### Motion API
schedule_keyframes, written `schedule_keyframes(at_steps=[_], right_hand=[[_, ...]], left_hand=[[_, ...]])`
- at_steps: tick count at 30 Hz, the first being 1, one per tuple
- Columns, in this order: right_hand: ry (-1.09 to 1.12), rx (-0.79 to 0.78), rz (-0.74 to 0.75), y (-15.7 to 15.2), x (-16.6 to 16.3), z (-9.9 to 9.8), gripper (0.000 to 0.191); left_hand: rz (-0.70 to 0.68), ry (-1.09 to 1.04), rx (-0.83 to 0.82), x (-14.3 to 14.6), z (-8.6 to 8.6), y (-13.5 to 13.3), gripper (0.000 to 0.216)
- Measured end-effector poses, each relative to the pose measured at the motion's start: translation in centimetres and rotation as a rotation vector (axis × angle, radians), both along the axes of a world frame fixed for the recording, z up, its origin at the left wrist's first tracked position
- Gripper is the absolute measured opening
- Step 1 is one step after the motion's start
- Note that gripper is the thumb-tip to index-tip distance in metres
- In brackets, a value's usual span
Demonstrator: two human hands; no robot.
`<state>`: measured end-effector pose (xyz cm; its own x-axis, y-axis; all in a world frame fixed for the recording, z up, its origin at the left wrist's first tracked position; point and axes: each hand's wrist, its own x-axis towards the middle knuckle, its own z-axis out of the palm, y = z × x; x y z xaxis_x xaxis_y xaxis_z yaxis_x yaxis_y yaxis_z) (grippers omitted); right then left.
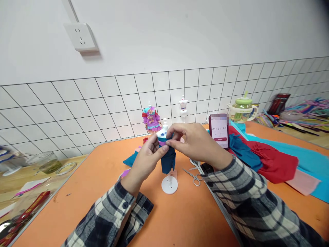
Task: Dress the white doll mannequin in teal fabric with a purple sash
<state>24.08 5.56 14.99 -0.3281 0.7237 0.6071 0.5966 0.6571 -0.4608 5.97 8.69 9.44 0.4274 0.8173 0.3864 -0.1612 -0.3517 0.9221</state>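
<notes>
A small white mannequin point(165, 129) on a round white base point(169, 185) stands on the orange table point(180, 219). It wears a dark teal cloth skirt point(169, 161) and a purple band point(162, 143) at the waist. My left hand point(147, 158) pinches the purple band and teal cloth on the left side. My right hand point(196, 140) pinches the same band from the right, fingers closed. Both sleeves are plaid.
Small scissors point(193, 175) lie right of the base. A phone showing a timer point(219, 131) stands behind my right hand. Red, teal and pink fabric point(272, 161) is piled at right. A dressed mannequin point(151, 120), a bare one point(183, 108), a teapot point(241, 109) and a glass jar point(47, 162) stand around.
</notes>
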Motion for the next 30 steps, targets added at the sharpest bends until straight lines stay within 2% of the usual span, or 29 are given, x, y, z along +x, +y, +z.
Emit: schedule_keyframes(at_steps=[2,6,9,13,17,21,27,30], right_hand=[[0.003,-0.017,0.027,0.1,0.2,0.1,0.008],[0.029,-0.080,0.141,0.2,1.0,0.2,0.021],[-0.005,-0.107,0.149,0.1,1.7,0.4,0.030],[-0.057,-0.108,0.095,-0.2,2.2,0.6,0.026],[-0.040,-0.054,0.047,-0.6,2.6,1.1,0.013],[-0.026,0.030,0.026,-1.3,3.1,2.0,0.008],[0.093,0.025,0.041,-2.0,2.9,2.5,0.005],[0.161,-0.007,0.056,-1.6,2.6,2.1,0.007]], left_hand=[[0.063,-0.020,0.010,0.5,-0.5,0.0,0.039],[0.072,-0.008,0.007,0.5,-0.7,0.1,0.041],[0.080,0.025,0.006,0.2,-0.4,0.0,0.041],[0.108,0.020,-0.001,0.0,-0.3,-0.1,0.046],[0.107,-0.016,-0.024,-0.1,-0.9,-0.1,0.068],[0.011,-0.033,-0.038,-0.2,-1.0,0.0,0.073],[-0.233,-0.023,-0.112,-0.2,-0.6,-0.3,0.052],[-0.302,-0.055,-0.135,-0.3,-0.7,-0.6,0.049]])
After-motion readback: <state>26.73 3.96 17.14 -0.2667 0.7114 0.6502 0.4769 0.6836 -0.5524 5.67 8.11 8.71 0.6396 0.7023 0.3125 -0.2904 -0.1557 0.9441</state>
